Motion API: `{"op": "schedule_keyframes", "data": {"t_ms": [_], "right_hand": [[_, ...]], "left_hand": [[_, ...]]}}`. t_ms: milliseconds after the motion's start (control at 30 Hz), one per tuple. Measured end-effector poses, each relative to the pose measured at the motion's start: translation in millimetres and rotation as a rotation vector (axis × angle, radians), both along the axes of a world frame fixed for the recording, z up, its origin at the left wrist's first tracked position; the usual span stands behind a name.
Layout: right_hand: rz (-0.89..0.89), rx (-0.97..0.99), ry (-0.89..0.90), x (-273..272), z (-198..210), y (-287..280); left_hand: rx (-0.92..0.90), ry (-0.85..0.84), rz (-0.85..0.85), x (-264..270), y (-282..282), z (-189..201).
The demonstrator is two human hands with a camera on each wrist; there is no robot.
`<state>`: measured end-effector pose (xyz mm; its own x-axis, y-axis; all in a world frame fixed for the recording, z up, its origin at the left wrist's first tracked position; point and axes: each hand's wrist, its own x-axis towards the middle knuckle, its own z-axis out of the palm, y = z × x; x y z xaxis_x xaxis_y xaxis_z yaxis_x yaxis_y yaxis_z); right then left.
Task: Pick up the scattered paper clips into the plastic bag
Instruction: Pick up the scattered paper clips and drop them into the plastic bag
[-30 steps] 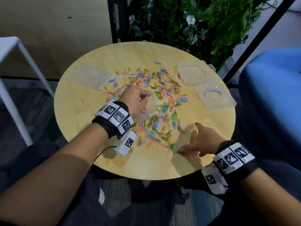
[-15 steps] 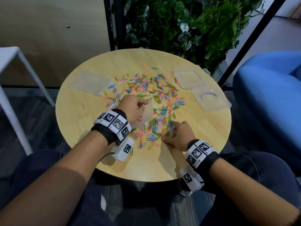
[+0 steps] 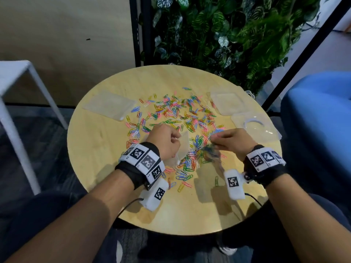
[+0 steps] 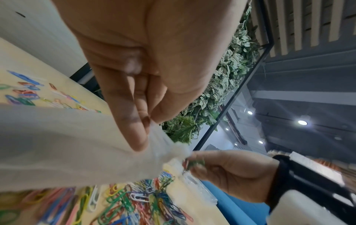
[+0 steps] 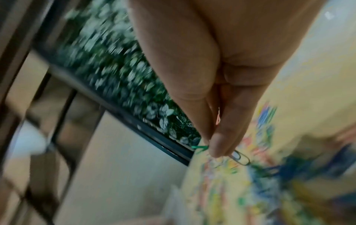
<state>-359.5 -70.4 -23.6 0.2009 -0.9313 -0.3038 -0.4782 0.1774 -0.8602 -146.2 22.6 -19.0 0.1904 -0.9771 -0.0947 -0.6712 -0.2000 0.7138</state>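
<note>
head / left hand (image 3: 164,141): fingers curled, pinching top edge of plastic bag (image 3: 183,148), bag held up over the clip pile
head / right hand (image 3: 232,142): fingertips pinched together on a few paper clips (image 3: 212,137), raised just right of the bag
head / scattered clips (image 3: 176,112): spread across middle of round table (image 3: 98,149), more under both hands
left wrist / bag (image 4: 67,144): thumb and fingers clamped on its bunched edge; right hand (image 4: 231,172) close beside, clips at its fingertips
right wrist / fingers (image 5: 221,137): pressed together on clips, green one and a dark one (image 5: 240,158) sticking out; blurry
</note>
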Motion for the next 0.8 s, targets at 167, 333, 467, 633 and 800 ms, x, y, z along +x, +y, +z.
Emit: {"op": "schedule_keyframes", "data": {"t_ms": [167, 333, 467, 633, 800], "right_hand": [[0.053, 0.249, -0.491, 35.0, 8.1, 12.5], [0.123, 0.276, -0.36, 53.1, -10.2, 17.0], [0.123, 0.328, -0.442, 61.1, -11.3, 21.7], [0.26, -0.131, 0.058, 52.6, -10.7, 20.4], [0.565, -0.457, 0.339, 55.0, -6.7, 30.3]], "left_hand": [[0.011, 0.097, 0.066, -3.0, -2.5, -4.9], [-0.039, 0.208, 0.073, -9.8, -6.9, -3.4], [-0.073, 0.192, 0.032, -16.1, -6.3, -6.7], [-0.067, 0.247, -0.018, -15.7, -4.2, -6.6], [-0.08, 0.221, -0.025, -13.8, -2.7, -9.3]]}}
